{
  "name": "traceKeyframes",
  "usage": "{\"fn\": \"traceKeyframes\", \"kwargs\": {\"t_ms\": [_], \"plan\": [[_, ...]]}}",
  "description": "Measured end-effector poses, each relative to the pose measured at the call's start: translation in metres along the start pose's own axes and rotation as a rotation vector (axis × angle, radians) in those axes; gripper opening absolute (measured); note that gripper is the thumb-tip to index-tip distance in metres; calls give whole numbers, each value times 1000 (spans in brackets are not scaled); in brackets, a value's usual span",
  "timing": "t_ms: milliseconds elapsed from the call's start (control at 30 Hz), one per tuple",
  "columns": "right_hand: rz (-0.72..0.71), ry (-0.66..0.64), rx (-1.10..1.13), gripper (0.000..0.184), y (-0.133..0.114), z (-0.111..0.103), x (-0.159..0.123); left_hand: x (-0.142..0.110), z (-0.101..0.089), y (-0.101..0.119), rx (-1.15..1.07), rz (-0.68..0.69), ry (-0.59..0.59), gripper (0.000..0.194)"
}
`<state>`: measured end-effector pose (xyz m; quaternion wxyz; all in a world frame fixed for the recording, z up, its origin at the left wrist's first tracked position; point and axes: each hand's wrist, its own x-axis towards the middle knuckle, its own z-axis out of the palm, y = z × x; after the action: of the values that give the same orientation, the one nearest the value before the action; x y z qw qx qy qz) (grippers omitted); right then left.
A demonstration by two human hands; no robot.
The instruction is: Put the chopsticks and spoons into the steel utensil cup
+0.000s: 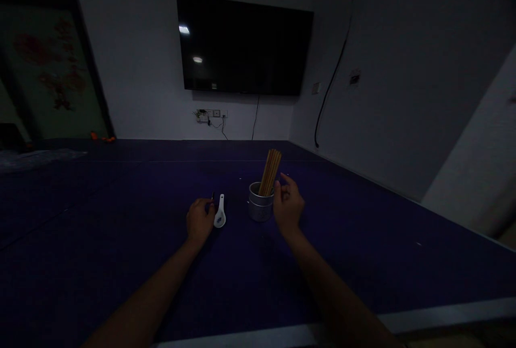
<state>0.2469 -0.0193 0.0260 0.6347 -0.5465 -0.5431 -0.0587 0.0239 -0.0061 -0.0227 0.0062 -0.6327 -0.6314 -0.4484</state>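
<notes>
A metal cup (260,209) stands upright on the dark blue surface, with a bundle of wooden chopsticks (270,172) leaning to the right in it. Just right of the cup is my right hand (288,204), its thumb and forefinger apart and the other fingers curled; I see nothing held in it. My left hand (200,220) is low over the surface, fingers closed round a thin, shiny-tipped object (213,196) mostly hidden by them. Beside those fingertips lies a white soup spoon (220,218) with a blue mark in its bowl, handle pointing away from me.
The broad blue surface (133,262) runs to the back wall and ends at a pale front edge (250,338). Crumpled clear plastic (38,159) lies at the far left. A black cable (331,77) hangs by the right wall. A television (245,44) is mounted above wall sockets (213,114).
</notes>
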Motion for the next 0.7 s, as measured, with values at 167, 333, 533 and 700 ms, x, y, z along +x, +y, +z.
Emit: {"fn": "traceKeyframes", "kwargs": {"t_ms": [167, 333, 533, 700], "plan": [[-480, -433, -55, 35, -20, 8, -29, 3, 1, -3, 24, -40, -19, 24], [-636, -792, -184, 32, -32, 20, -48, 2, -3, -1, 82, -85, -82, 25], [-606, -975, -211, 27, -28, 25, -49, 0, -10, 5, 192, -224, -192, 25], [-571, -1021, -211, 26, -27, 25, -49, 1, -11, 7, 218, -251, -219, 26]]}}
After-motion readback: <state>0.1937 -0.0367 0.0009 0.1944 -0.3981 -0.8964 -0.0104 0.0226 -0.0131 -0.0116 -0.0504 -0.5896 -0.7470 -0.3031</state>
